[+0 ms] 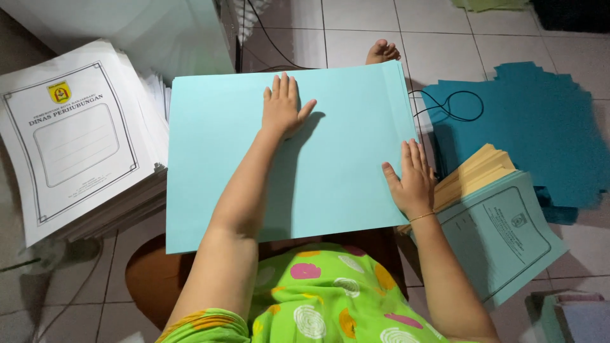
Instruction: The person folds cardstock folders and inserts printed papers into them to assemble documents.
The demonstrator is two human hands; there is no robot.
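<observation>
The light blue card sheet [254, 190] lies flat across her low wooden table [152, 279]. Left hand [283, 105] presses its top, right hand [412, 181] its right edge, both flat, fingers spread, gripping nothing. It looks thin, light and bendy; best lifted by an edge.

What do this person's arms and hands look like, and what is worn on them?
Both arms are bare from the shoulder down, with no gloves on the left hand or right hand. A thin gold-coloured bracelet circles the right wrist. The bright green garment has pink, yellow and white circular spots.
</observation>
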